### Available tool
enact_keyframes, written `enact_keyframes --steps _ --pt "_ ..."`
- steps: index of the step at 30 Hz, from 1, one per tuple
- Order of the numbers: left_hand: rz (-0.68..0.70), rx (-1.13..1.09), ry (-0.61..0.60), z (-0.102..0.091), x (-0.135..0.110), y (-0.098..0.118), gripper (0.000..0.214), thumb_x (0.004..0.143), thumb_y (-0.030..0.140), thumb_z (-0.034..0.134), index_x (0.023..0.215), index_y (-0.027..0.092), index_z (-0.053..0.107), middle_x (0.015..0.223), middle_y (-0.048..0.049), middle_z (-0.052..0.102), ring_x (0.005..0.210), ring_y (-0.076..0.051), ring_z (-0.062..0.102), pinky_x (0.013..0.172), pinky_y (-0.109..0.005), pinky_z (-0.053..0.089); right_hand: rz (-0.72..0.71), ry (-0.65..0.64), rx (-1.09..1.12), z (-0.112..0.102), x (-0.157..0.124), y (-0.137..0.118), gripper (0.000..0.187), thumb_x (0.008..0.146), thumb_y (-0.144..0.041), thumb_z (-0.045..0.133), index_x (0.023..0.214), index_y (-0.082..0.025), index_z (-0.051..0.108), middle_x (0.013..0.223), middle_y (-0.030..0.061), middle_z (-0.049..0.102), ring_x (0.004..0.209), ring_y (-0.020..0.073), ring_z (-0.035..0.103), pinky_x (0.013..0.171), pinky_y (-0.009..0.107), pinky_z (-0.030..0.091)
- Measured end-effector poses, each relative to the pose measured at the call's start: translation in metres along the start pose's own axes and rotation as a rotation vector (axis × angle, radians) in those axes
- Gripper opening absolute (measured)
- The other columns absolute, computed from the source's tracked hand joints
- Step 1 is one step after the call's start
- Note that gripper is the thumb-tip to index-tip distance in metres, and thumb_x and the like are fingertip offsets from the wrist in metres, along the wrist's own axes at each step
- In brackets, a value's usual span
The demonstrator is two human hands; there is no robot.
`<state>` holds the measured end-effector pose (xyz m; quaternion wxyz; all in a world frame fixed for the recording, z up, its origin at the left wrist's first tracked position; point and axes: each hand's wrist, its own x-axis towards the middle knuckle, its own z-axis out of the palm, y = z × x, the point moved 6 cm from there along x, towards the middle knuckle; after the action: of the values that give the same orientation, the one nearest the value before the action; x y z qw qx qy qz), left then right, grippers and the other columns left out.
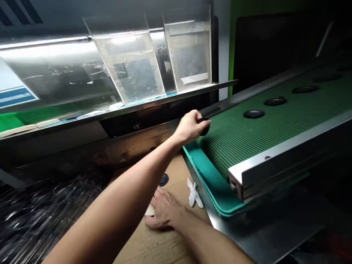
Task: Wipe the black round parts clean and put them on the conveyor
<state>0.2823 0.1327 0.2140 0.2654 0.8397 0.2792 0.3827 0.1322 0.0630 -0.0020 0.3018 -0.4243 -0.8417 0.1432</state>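
Note:
My left hand reaches to the near end of a green mesh conveyor belt. Its fingers are closed round a dark round disc. Below my left forearm, my right hand rests low over the brown work surface, its fingers curled and partly hidden. A whitish piece shows between its thumb and fingers; what it is I cannot make out. Just above that hand, another black disc lies on the surface. Several black discs, the nearest one included, lie spaced along the belt.
A teal tray sits under the belt's end, beside its metal side rail. Crumpled white scraps lie left of the tray. Many shiny dark pieces, blurred, are heaped at left. A shelf edge crosses behind.

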Motion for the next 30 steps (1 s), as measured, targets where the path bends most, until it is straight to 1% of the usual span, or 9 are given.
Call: enact_keyframes --steps 4,7,9,11,13,16,20,28,30 --pt "-0.318 -0.487 0.190 -0.077 -0.108 -0.057 0.033 0.078 0.042 0.066 0.082 0.019 0.043 0.097 -0.0095 0.066 0.077 -0.021 0.067 0.060 -0.032 0.053 0.021 0.056 -0.090 0.001 0.001 0.000 0.039 0.070 -0.043 0.059 0.102 -0.021 0.059 0.099 0.0069 0.055 0.095 0.0250 0.050 0.081 0.037 0.043" --pt "-0.512 -0.602 0.536 -0.119 -0.208 -0.115 0.028 0.078 0.033 0.069 0.090 0.018 0.048 0.102 -0.0111 0.067 0.082 -0.021 0.068 0.055 -0.023 0.050 0.148 0.153 -0.109 -0.005 0.002 0.009 0.042 0.075 -0.042 0.056 0.111 -0.021 0.057 0.099 0.0078 0.057 0.090 0.0249 0.053 0.078 0.036 0.045" --pt "-0.584 -0.663 0.704 -0.124 -0.261 -0.146 0.029 0.077 0.029 0.069 0.097 0.019 0.051 0.103 -0.0094 0.067 0.083 -0.020 0.069 0.056 -0.023 0.050 0.260 0.282 -0.075 -0.013 0.001 0.015 0.048 0.080 -0.041 0.054 0.123 -0.022 0.051 0.102 0.0087 0.058 0.092 0.0249 0.055 0.079 0.036 0.045" --pt "-0.634 -0.764 0.763 -0.111 -0.294 -0.168 0.029 0.078 0.031 0.069 0.101 0.019 0.055 0.100 -0.0078 0.067 0.082 -0.019 0.068 0.060 -0.024 0.052 0.308 0.409 -0.004 -0.020 -0.001 0.013 0.049 0.084 -0.042 0.052 0.129 -0.023 0.047 0.107 0.0089 0.058 0.096 0.0238 0.055 0.083 0.034 0.045" --pt "-0.672 -0.990 0.708 -0.086 -0.306 -0.180 0.029 0.083 0.038 0.062 0.102 0.017 0.058 0.097 -0.0090 0.068 0.084 -0.020 0.068 0.067 -0.029 0.054 0.290 0.471 0.057 -0.021 -0.002 0.003 0.044 0.087 -0.044 0.051 0.126 -0.024 0.051 0.108 0.0083 0.058 0.098 0.0222 0.055 0.086 0.033 0.045" --pt "-0.675 -1.318 0.583 -0.061 -0.305 -0.182 0.037 0.091 0.045 0.045 0.105 0.014 0.060 0.103 -0.0135 0.067 0.095 -0.023 0.066 0.084 -0.037 0.053 0.230 0.414 0.021 -0.007 -0.002 -0.021 0.036 0.088 -0.042 0.052 0.120 -0.026 0.057 0.106 0.0078 0.057 0.097 0.0222 0.054 0.085 0.034 0.046" --pt "-0.723 -1.501 0.581 -0.060 -0.309 -0.189 0.034 0.092 0.040 0.043 0.111 0.016 0.059 0.116 -0.0133 0.065 0.105 -0.023 0.063 0.096 -0.039 0.048 0.136 0.288 -0.158 0.013 0.003 -0.045 0.038 0.089 -0.034 0.050 0.127 -0.026 0.054 0.115 0.0103 0.055 0.102 0.0252 0.050 0.086 0.038 0.046" --pt "-0.721 -1.595 0.613 -0.058 -0.309 -0.198 0.027 0.090 0.028 0.048 0.113 0.017 0.061 0.124 -0.0098 0.062 0.108 -0.021 0.061 0.099 -0.035 0.047 0.094 0.284 -0.142 0.017 0.011 -0.042 0.032 0.090 -0.028 0.046 0.119 -0.023 0.059 0.105 0.0103 0.055 0.093 0.0224 0.054 0.078 0.034 0.049" --pt "-0.675 -1.601 0.593 -0.058 -0.307 -0.196 0.029 0.091 0.028 0.047 0.114 0.016 0.060 0.122 -0.0109 0.063 0.109 -0.021 0.061 0.100 -0.035 0.046 0.130 0.357 -0.112 0.013 0.009 -0.038 0.030 0.089 -0.027 0.047 0.115 -0.022 0.061 0.107 0.0106 0.054 0.095 0.0225 0.054 0.080 0.035 0.050"
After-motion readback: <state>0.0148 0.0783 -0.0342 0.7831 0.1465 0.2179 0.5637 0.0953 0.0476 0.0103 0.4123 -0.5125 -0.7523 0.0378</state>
